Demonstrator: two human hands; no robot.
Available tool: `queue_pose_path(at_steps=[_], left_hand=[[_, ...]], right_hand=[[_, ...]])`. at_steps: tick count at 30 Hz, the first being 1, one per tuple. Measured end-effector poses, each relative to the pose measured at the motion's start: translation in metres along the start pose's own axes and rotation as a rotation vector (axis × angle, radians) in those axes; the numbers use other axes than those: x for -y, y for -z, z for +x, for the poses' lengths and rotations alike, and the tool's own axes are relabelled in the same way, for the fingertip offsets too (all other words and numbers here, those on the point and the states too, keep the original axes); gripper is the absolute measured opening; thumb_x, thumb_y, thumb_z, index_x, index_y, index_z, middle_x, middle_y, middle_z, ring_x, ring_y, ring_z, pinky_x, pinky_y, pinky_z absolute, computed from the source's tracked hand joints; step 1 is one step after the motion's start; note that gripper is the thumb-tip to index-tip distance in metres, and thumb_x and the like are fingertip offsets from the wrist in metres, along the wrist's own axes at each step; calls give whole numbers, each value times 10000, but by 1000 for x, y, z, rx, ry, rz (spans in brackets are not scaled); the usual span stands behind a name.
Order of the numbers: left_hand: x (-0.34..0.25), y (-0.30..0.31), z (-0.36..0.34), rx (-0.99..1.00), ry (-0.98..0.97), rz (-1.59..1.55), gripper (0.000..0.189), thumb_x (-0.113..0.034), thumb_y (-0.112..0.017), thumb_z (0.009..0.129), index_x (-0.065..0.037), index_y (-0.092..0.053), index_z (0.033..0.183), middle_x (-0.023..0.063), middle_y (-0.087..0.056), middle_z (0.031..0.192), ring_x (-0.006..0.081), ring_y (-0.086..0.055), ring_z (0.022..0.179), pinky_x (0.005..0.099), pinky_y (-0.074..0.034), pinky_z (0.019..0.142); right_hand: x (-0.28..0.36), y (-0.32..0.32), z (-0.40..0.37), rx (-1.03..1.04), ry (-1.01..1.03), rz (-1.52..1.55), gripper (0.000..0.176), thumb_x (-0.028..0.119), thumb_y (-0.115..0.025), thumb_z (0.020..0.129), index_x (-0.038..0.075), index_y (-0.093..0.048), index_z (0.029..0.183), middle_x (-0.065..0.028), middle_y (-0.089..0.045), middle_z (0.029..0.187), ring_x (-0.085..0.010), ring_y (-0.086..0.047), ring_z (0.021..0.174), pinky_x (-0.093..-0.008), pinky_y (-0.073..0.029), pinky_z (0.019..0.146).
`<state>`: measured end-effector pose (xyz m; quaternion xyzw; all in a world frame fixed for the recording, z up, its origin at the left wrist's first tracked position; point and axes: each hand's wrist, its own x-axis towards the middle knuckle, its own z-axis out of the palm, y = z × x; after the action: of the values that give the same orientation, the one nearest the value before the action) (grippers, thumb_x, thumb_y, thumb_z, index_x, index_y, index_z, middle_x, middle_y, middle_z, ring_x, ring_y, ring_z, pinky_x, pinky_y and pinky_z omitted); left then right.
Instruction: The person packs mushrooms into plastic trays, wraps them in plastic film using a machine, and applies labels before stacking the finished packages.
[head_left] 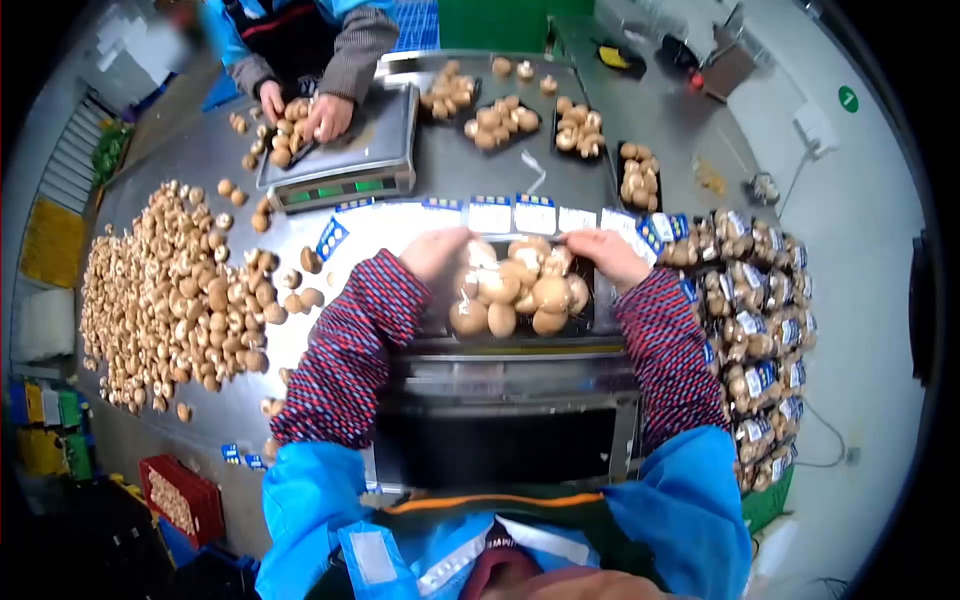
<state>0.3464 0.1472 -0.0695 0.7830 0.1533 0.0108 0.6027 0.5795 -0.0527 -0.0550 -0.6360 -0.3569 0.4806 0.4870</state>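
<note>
A black tray of brown mushrooms (pixel 525 285) lies in front of me on a wrapping machine (pixel 500 375). Glossy highlights over the mushrooms look like clear plastic film. My left hand (pixel 437 252) is closed at the tray's far left corner, fingers pinched on what appears to be the film's edge. At the far right corner my right hand (pixel 608 254) is closed in the same way, its fingertips pointing inward. Blur and glare hide the film's exact edges. Printed labels (pixel 490 214) lie in a row just beyond both hands.
Loose mushrooms (pixel 190 300) are heaped on the left. Across the table, a co-worker's hands (pixel 305 118) handle mushrooms on a scale (pixel 345 165). Filled trays (pixel 500 123) stand at the back. Wrapped, labelled packs (pixel 755 330) are stacked on the right. A red crate (pixel 205 495) sits lower left.
</note>
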Motion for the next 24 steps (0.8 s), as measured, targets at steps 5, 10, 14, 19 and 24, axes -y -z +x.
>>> queue_pose_path(at_steps=[5,10,14,19,24], left_hand=[[-47,-4,-40,66,432,-455,604,-515,-254,940,-31,-459,1238,138,-585,1107,213,-583,967,343,-491,817],[-55,-32,-86,20,179,-625,591,-456,-208,966,9,-453,1235,147,-555,1154,224,-562,1027,327,-455,872],[-118,-61,-183,192,-113,-207,533,-364,-219,984,42,-425,1260,155,-517,1221,224,-468,1159,333,-332,1003],[-14,-80,-224,304,380,-155,407,-315,-376,970,14,-528,1155,92,-585,1094,163,-541,1028,284,-439,879],[51,-137,-242,-240,306,-455,256,-233,-485,938,1,-589,915,52,-607,724,100,-560,593,212,-460,556]], right_hand=[[18,-11,-45,29,-387,168,540,492,-361,925,18,-474,1157,-98,-633,864,-181,-630,562,-276,-525,409],[55,-42,-129,-28,-153,67,555,485,-365,933,-16,-489,1137,-63,-607,811,-107,-573,573,-215,-449,445],[42,-74,-235,66,-160,-94,576,403,-367,954,-79,-360,1268,-114,-575,998,-140,-606,707,-238,-486,548],[-16,-120,-260,52,-374,101,588,426,-387,939,-50,-383,1284,-126,-533,1037,-165,-593,710,-267,-520,597],[-116,-142,-268,-426,-491,240,471,425,-405,934,-25,-546,942,-78,-535,710,-132,-515,520,-261,-482,474]])
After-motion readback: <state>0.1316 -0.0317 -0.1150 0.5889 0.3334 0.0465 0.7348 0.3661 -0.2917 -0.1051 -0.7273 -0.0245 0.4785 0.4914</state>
